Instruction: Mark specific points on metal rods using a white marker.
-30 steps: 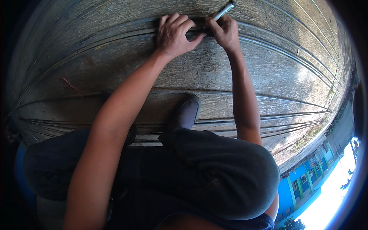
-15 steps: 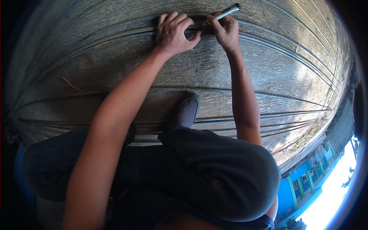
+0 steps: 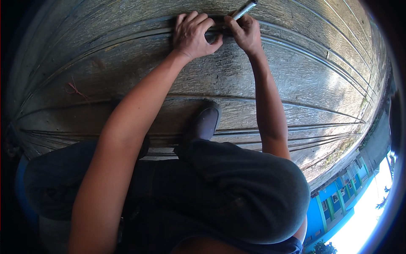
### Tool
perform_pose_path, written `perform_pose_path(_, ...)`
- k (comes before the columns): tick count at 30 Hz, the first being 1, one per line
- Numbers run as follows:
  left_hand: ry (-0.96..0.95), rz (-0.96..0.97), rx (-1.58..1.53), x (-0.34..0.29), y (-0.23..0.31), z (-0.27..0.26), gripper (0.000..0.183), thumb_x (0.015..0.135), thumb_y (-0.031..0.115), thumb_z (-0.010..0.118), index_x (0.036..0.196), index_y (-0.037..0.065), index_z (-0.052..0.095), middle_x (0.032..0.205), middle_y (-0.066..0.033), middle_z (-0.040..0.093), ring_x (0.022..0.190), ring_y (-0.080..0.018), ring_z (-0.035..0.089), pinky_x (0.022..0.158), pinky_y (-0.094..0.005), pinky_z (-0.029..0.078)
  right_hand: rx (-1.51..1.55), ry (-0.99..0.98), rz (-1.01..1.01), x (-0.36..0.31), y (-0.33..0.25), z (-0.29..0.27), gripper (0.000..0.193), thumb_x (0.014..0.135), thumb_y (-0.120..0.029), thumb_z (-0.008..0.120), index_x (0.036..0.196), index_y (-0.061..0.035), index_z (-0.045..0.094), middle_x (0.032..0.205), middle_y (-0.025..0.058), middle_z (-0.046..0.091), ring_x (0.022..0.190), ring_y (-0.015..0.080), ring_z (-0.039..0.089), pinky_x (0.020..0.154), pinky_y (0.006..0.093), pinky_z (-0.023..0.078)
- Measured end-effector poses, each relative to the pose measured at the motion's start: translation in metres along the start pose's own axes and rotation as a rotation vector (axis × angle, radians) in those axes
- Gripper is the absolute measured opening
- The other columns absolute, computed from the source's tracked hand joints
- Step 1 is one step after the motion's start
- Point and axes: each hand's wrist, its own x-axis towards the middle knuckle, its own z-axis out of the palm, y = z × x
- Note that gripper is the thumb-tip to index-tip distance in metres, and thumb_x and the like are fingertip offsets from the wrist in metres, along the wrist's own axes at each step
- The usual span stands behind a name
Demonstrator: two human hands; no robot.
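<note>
My right hand pinches a slim silver-white marker, tilted with its rear end up to the right. Its lower tip is hidden by my fingers, down at the long thin metal bars. Just left of it, my left hand rests over the same bars, fingers bent across them and thumb curved toward the right hand. A small gap separates the two hands. The bars run from left to right beneath both hands, bowed by the lens.
More long metal rods lie across the rough concrete floor, some near my shoe. A tangle of reddish string is on the left. Beyond the floor's right edge stands a blue and green building.
My right hand has shifted slightly left with the marker, closer to my left hand. The marker stands a little steeper. My left hand has stayed nearly in place.
</note>
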Motion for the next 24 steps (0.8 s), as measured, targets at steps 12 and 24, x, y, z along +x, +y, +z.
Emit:
perform_pose_path(12,0.009,0.014,0.002,0.0001,-0.0013,0.0019,0.028,0.071,0.038,0.080,0.079,0.015,0.066,0.081,0.0010,0.060,0.083,-0.0211,0.059,0.080,-0.0386,0.040,0.036,0.009,0.001,0.0015,0.0045,0.0002,0.034,0.091,-0.034,0.072,0.092,0.0001,0.070,0.075,0.0133,0.073,0.070,0.0230,0.073,0.065,0.0355,0.056)
perform_pose_path(24,0.015,0.013,0.000,-0.0007,-0.0016,0.0025,0.029,0.071,0.038,0.080,0.079,0.015,0.065,0.082,0.0004,0.060,0.083,-0.0215,0.059,0.080,-0.0387,0.040,-0.022,-0.012,-0.008,0.0028,0.0020,-0.0010,0.032,0.090,-0.032,0.072,0.089,0.0000,0.071,0.073,0.0142,0.072,0.067,0.0242,0.072,0.064,0.0359,0.055)
